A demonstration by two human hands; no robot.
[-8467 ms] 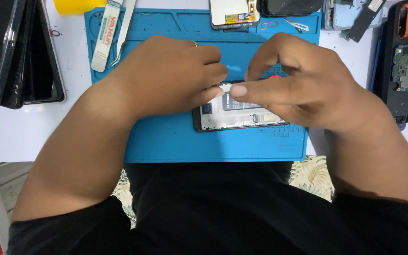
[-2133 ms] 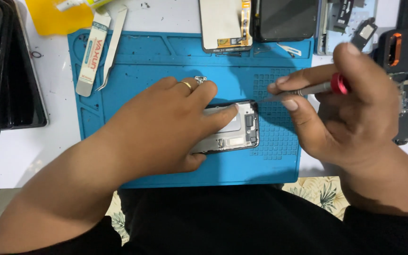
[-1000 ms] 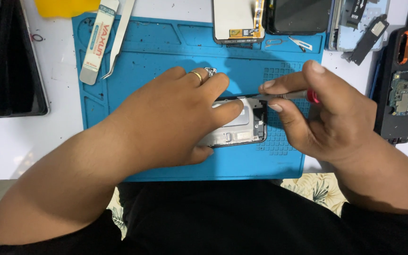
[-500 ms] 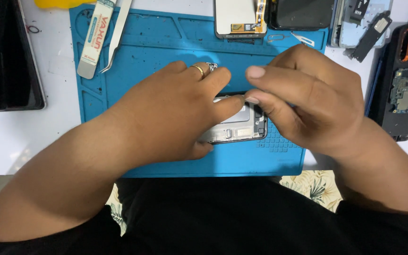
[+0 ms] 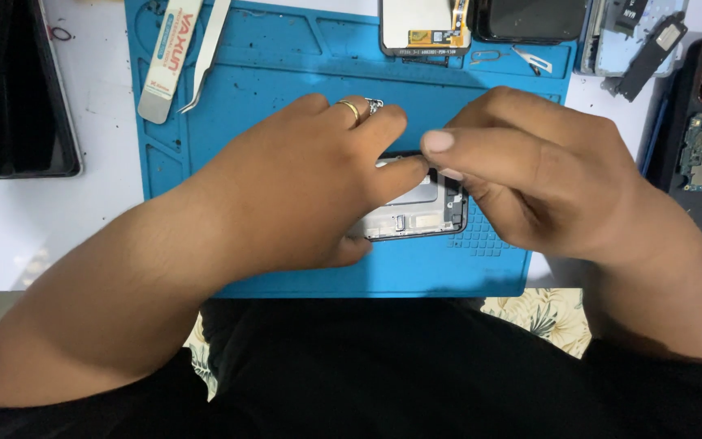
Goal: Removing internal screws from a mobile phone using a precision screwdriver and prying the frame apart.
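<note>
A black lap fills the near edge, with a bit of leafy cloth (image 5: 542, 313) showing beside it. Just past it lies a flat blue rubber work mat (image 5: 286, 73) on a white table (image 5: 10, 236). In the middle of the mat sits an open phone frame with silver metal inside (image 5: 416, 213). The left hand (image 5: 310, 191), with a gold ring on one finger, lies flat over the frame's left part and presses it down, fingers spread, not closed around it. The right hand (image 5: 538, 187) bends over the frame's right end, finger and thumb pinched together; what they pinch cannot be seen.

Farther off on the mat lie a white flat prying tool (image 5: 168, 61), silver tweezers (image 5: 203, 53) and a phone screen part (image 5: 424, 24). A black phone body with a green board (image 5: 700, 158) rests far right.
</note>
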